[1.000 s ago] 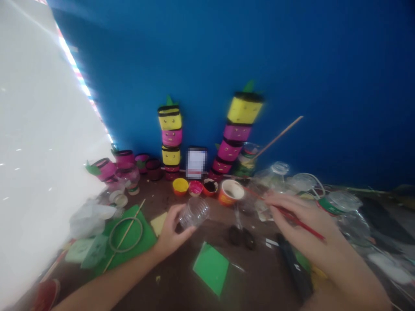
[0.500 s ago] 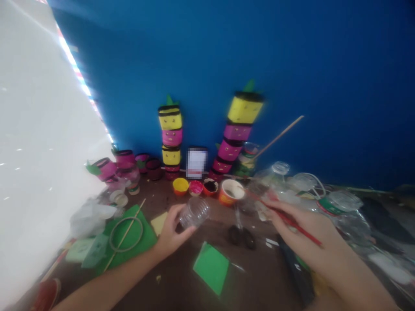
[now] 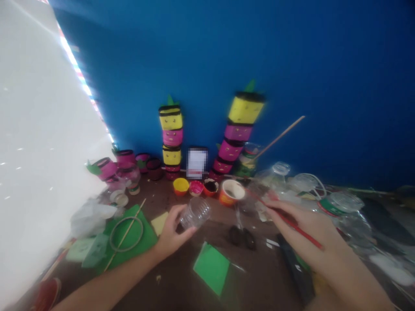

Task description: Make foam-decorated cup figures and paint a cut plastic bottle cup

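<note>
My left hand (image 3: 175, 231) grips a clear ribbed plastic bottle piece (image 3: 196, 212), tilted above the dark table. Between the fingers of my right hand (image 3: 300, 229) is a red-handled paintbrush (image 3: 296, 228), its front end pointing left to a white and orange cup (image 3: 232, 192). Whether the tip touches the cup is too blurred to tell. Left of the cup stand small paint pots: black (image 3: 211, 186), pink (image 3: 196, 188) and yellow (image 3: 180, 185). Black-handled scissors (image 3: 241, 235) lie below the cup, and a green foam sheet (image 3: 212, 268) lies nearer to me.
Two stacked yellow and pink decorated towers (image 3: 171, 138) lean against the blue wall (image 3: 201, 52). Clear plastic bottles (image 3: 343, 203) crowd the right side. At left, a hoop (image 3: 126, 234) and thin stick rest on a larger green sheet (image 3: 147, 233). A screen (image 3: 196, 163) stands at the back.
Almost nothing differs. The view has shifted very slightly; both hands keep their hold on the bottle piece and the paintbrush.
</note>
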Tool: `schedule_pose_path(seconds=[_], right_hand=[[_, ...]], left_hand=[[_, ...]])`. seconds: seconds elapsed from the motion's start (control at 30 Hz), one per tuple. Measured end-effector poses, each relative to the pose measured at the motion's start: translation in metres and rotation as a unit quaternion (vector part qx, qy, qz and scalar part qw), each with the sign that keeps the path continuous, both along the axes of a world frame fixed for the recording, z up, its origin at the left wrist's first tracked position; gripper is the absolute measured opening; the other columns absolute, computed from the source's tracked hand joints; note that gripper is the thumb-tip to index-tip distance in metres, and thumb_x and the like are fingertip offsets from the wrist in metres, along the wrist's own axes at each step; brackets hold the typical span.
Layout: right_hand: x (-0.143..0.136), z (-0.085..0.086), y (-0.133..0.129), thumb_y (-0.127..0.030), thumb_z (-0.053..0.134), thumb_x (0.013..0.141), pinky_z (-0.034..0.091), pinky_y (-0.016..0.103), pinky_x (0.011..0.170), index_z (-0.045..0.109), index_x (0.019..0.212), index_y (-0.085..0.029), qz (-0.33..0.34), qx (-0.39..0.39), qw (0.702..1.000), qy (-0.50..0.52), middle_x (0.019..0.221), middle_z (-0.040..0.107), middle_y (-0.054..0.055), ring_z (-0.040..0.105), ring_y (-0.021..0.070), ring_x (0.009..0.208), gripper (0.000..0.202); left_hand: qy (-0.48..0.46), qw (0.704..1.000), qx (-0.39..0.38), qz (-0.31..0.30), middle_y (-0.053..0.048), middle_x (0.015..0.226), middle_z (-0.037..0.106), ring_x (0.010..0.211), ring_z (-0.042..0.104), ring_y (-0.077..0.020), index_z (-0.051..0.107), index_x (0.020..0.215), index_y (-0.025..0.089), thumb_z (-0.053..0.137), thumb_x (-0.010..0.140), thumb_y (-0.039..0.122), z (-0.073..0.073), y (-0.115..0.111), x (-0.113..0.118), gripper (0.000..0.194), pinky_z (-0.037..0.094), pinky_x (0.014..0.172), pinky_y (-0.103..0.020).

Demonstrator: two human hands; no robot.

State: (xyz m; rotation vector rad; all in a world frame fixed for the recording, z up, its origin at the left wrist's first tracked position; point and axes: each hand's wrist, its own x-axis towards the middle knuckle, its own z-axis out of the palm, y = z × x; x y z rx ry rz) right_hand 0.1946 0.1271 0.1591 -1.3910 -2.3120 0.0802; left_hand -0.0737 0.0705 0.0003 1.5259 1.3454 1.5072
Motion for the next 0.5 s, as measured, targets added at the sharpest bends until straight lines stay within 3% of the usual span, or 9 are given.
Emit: schedule_pose_path(seconds=[0.3, 0.5], right_hand=[[0.001, 0.002, 0.000, -0.028, 0.046, 0.084, 0.052, 0.034, 0.078, 0.062, 0.092, -0.024, 0.079, 0.038, 0.996, -0.002, 0.101, 0.068, 0.006, 0.065, 0.0243, 0.093, 0.018], [-0.004, 0.010, -0.004, -0.025, 0.047, 0.084, 0.051, 0.033, 0.085, 0.065, 0.092, -0.025, 0.090, 0.036, 0.995, 0.023, 0.104, 0.068, 0.004, 0.064, 0.0229, 0.097, 0.019]], left_hand=[[-0.004, 1.000, -0.013, 0.000, -0.009, 0.112, 0.052, 0.107, 0.052, -0.0239, 0.048, 0.117, 0.020, 0.066, 0.072, 0.029, 0.000, 0.000, 0.000, 0.048, 0.043, 0.094, -0.041], [-0.024, 1.000, -0.014, -0.002, -0.009, 0.112, 0.051, 0.108, 0.052, -0.0234, 0.048, 0.117, 0.020, 0.065, 0.073, 0.028, 0.001, 0.000, 0.001, 0.048, 0.043, 0.095, -0.041]])
